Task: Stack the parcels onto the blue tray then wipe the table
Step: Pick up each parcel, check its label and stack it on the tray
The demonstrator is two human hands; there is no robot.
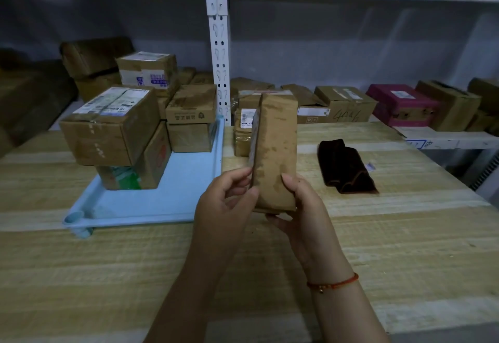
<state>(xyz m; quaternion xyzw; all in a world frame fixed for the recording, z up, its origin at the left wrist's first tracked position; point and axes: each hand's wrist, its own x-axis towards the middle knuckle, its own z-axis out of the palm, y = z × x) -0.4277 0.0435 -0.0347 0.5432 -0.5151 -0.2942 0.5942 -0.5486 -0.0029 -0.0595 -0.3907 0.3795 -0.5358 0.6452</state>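
Note:
A tall, narrow brown parcel [275,151] stands upright in the air above the wooden table [405,224]. My left hand [226,205] pinches its lower left edge and my right hand [299,205] grips its lower right side and bottom. The blue tray [175,197] lies to the left on the table. On the tray, a large box [113,129] rests on a lower box [145,170], and two more boxes [191,118] are stacked at its far right. Another parcel [243,137] sits on the table partly hidden behind the held one. A dark brown cloth [345,167] lies to the right.
A white shelf rack [220,46] stands behind the table, its post in the middle. Several cardboard boxes [345,102] and a pink box [402,105] sit on the shelf at the right, and more boxes [94,59] at the left.

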